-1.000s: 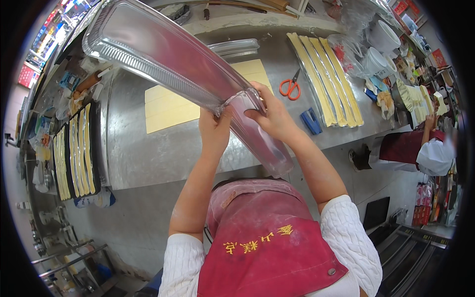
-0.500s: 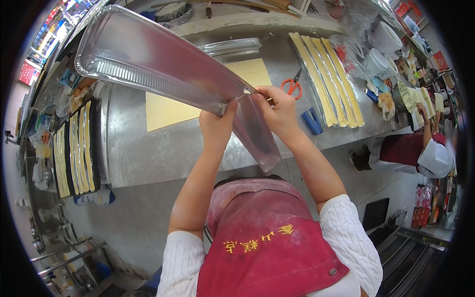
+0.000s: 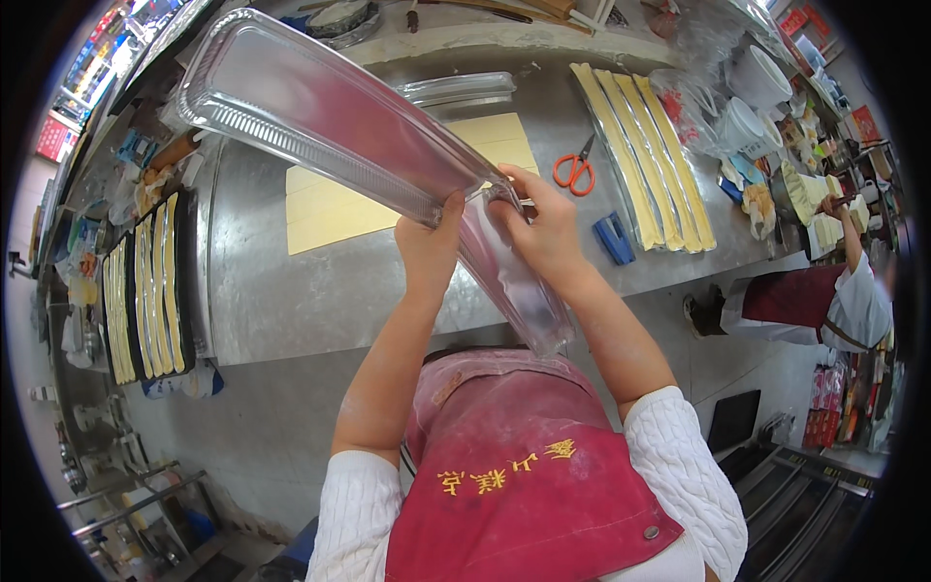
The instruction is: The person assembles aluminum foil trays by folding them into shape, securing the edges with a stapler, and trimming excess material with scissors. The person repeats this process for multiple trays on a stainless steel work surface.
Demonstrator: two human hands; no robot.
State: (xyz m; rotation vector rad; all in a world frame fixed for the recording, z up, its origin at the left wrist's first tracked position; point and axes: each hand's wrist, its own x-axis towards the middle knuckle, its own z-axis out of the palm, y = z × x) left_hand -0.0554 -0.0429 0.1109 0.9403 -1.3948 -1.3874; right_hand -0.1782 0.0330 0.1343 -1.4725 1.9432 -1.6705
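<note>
Over the metal table, I hold a long, shiny foil tray (image 3: 320, 107) aslant, its far end raised at the upper left. My left hand (image 3: 429, 247) pinches its near rim, thumb on the edge. With my right hand (image 3: 543, 223) I grip it close beside, fingers curled over the rim. Between my hands the tray is creased and bent, its near section (image 3: 509, 281) angling down toward my apron. Beneath it on the table lies a pale yellow dough sheet (image 3: 320, 215), marked into strips and partly hidden. Behind it lie other long foil trays (image 3: 456, 89).
Orange-handled scissors (image 3: 574, 173) and a blue stapler-like tool (image 3: 614, 238) lie right of my hands. Beyond them are long foil trays with yellow dough strips (image 3: 645, 160). More filled trays sit on a black baking sheet (image 3: 155, 286) at left. Another person (image 3: 805, 296) works at far right.
The tray has shifted slightly right, and its near section has bent and swung right, showing more of its inside. My right fingers have curled further around the rim.
</note>
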